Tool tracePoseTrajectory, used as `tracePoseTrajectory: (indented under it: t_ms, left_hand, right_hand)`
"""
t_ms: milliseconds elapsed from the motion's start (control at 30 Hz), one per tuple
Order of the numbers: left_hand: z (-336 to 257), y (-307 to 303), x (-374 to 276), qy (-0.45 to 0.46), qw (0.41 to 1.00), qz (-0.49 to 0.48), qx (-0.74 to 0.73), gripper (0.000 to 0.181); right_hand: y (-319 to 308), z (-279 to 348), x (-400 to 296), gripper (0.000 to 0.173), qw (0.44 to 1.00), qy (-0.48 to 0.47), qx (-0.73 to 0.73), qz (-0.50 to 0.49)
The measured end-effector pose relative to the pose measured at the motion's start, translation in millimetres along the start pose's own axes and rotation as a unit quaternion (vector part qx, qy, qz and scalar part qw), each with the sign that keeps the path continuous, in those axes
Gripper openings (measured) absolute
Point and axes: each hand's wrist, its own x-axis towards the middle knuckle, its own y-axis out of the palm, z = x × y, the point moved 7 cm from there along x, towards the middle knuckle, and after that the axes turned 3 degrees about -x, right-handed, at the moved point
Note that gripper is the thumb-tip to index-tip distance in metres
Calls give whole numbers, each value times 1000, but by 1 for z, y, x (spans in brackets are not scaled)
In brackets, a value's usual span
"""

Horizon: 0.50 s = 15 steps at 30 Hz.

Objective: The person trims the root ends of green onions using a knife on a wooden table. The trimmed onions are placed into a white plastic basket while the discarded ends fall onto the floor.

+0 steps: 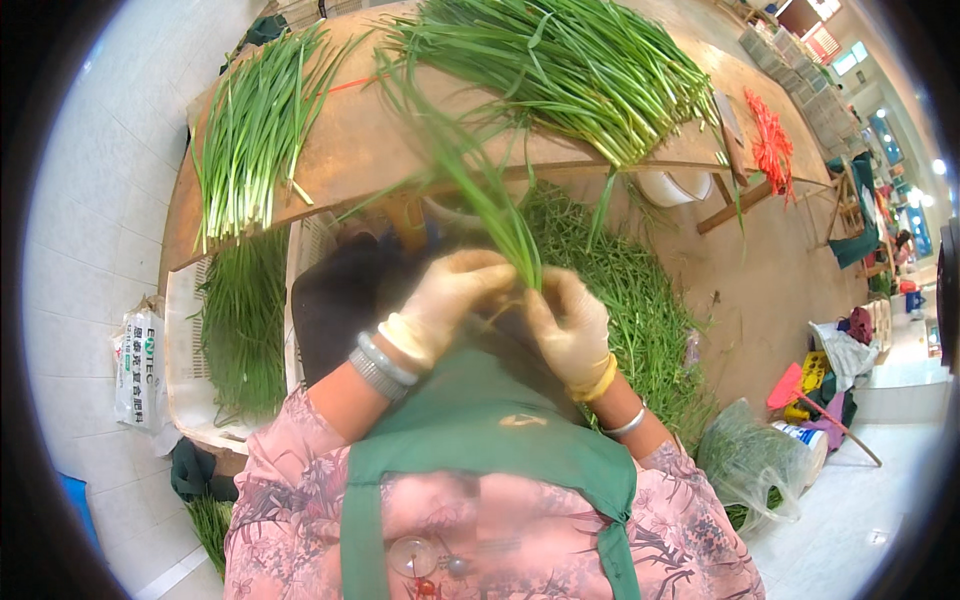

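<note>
A small bunch of garlic chives [495, 202] rises from between my gloved hands, its blades leaning up and left and blurred by motion. My left hand [457, 296] pinches the lower stalks from the left. From the other side, the fingertips of my right hand [570, 326] close around their base. A thin pale strand hangs between the hands. Ahead, a large heap of chives [555, 67] lies across the wooden table [352, 142]. A smaller, neatly aligned bundle of chives [255, 142] rests at the table's left end, cut ends towards me.
A knife [733, 146] and red ties [769, 142] lie at the table's right. Left below stands a white crate [184, 360] holding chives [244, 330]. Loose green trimmings [645, 322] cover the floor right of me, near a white bucket [671, 189] and a plastic bag [754, 450].
</note>
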Motion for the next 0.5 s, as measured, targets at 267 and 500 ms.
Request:
tracePoseTrajectory:
  t_ms: [267, 500]
  left_hand:
    - [0, 25, 3, 6, 1000, -16, -5, 21]
    - [-2, 31, 18, 114, 986, -112, 49, 22]
  right_hand:
    - [3, -31, -8, 21, 984, 86, 152, -37]
    - [-25, -55, -16, 11, 974, 216, 56, -47]
